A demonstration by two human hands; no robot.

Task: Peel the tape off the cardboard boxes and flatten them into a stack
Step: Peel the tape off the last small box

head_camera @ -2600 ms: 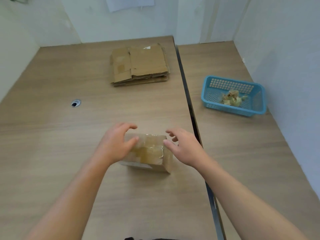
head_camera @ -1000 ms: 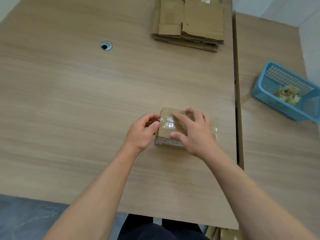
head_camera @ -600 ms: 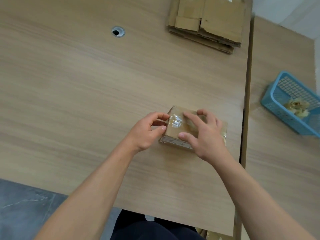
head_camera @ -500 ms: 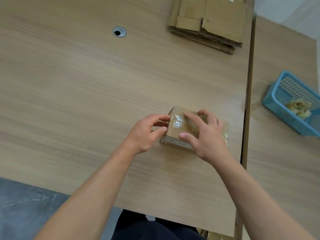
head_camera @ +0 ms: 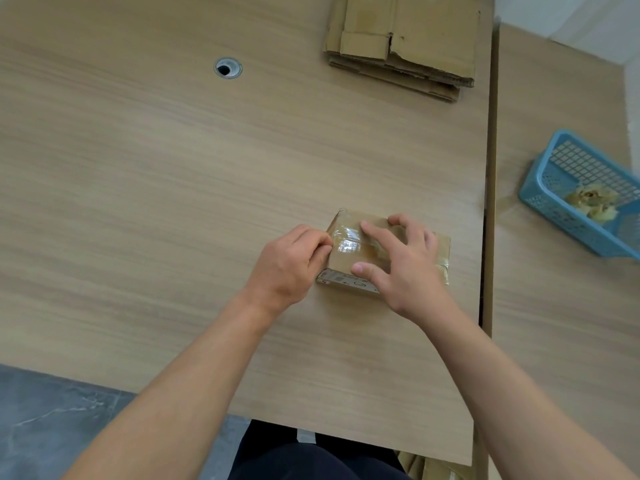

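A small taped cardboard box (head_camera: pixel 346 263) sits on the wooden table, near its right edge. Shiny clear tape (head_camera: pixel 347 240) runs across the box's top. My right hand (head_camera: pixel 403 263) lies spread on top of the box, fingers straight, pressing it down. My left hand (head_camera: pixel 290 263) is at the box's left end with its fingers curled and its fingertips at the tape's edge; whether they pinch the tape I cannot tell. A stack of flattened cardboard boxes (head_camera: pixel 405 39) lies at the far side of the table.
A blue plastic basket (head_camera: pixel 568 206) holding crumpled tape (head_camera: pixel 590 202) stands on the adjoining table to the right. A round cable hole (head_camera: pixel 227 67) is at the far left. A dark seam (head_camera: pixel 486 168) divides the two tables. Floor shows below the table's near edge.
The view tilted down and the box now lies flatter under my hands. My right hand moved onto the box's top, and my left hand's fingertips closed in on the left end.
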